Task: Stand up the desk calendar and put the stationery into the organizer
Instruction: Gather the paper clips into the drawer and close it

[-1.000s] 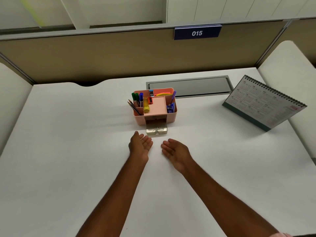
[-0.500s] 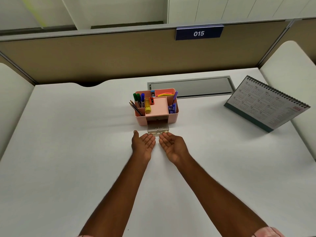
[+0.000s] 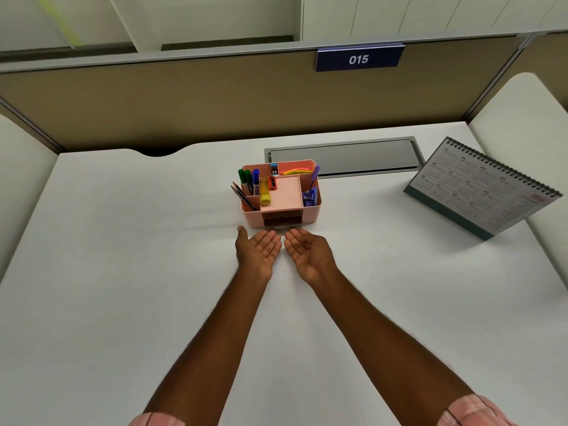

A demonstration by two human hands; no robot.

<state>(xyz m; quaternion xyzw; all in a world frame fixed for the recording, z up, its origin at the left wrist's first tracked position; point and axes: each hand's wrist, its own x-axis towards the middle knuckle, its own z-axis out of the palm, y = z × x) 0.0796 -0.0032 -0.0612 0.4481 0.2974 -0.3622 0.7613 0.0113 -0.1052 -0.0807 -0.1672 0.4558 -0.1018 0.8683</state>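
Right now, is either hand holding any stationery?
No, the left hand and the right hand are both open, palm up and empty, just in front of the pink organizer.

Soft, even indoor light fills the scene, and the white desk (image 3: pixel 123 272) reads bright without glare. The desk calendar (image 3: pixel 479 192) at 3 o'clock casts a faint, soft-edged shadow beneath it. Wide-angle distortion bows the partition (image 3: pixel 153 103) toward 9 and 3 o'clock. The calendar's print is too soft to read.
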